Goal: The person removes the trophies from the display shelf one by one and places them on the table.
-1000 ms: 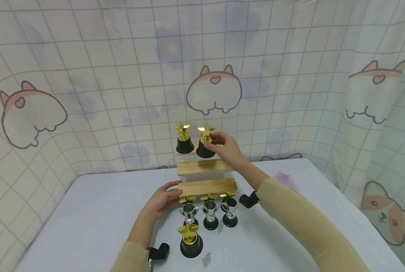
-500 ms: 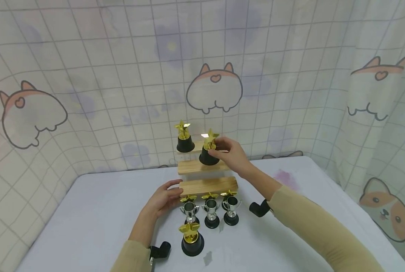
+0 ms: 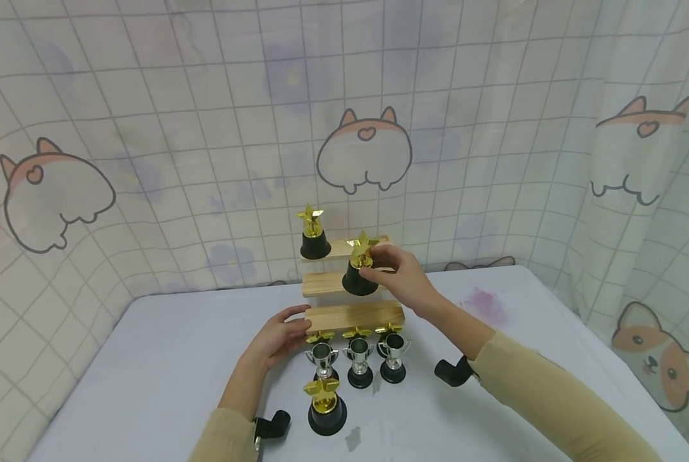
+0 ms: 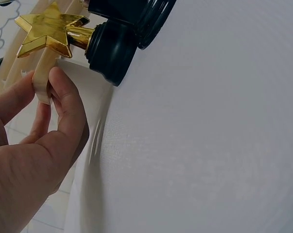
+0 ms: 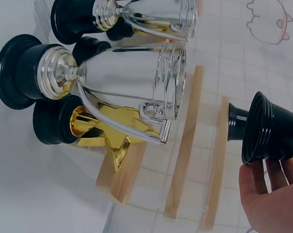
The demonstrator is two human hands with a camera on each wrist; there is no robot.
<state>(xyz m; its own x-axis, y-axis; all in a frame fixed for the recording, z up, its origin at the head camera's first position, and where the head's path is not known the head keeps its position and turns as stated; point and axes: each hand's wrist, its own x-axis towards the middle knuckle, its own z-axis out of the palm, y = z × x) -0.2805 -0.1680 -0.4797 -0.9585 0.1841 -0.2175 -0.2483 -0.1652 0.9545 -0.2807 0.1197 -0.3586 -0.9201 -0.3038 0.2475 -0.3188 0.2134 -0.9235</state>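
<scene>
My right hand (image 3: 404, 282) holds a gold star trophy by its black base (image 3: 352, 281), in front of the middle step of a wooden three-step display stand (image 3: 352, 316). In the right wrist view the underside of this trophy's base (image 5: 263, 128) faces the stand, clear of the steps. My left hand (image 3: 277, 340) pinches the left end of the lowest step; the left wrist view shows thumb and fingers on either side of the slat (image 4: 43, 82). Another star trophy (image 3: 315, 246) stands at the left of the top step.
Before the stand, three silver cup trophies (image 3: 359, 369) form a row, with gold star trophies (image 3: 356, 333) close behind them. A larger-looking star trophy (image 3: 327, 416) stands nearest me on the white table (image 3: 176, 372). A patterned curtain (image 3: 205, 160) hangs behind.
My right hand has lifted the star trophy away from the top step and brought it toward me, down and slightly right. My left hand stays on the lowest step.
</scene>
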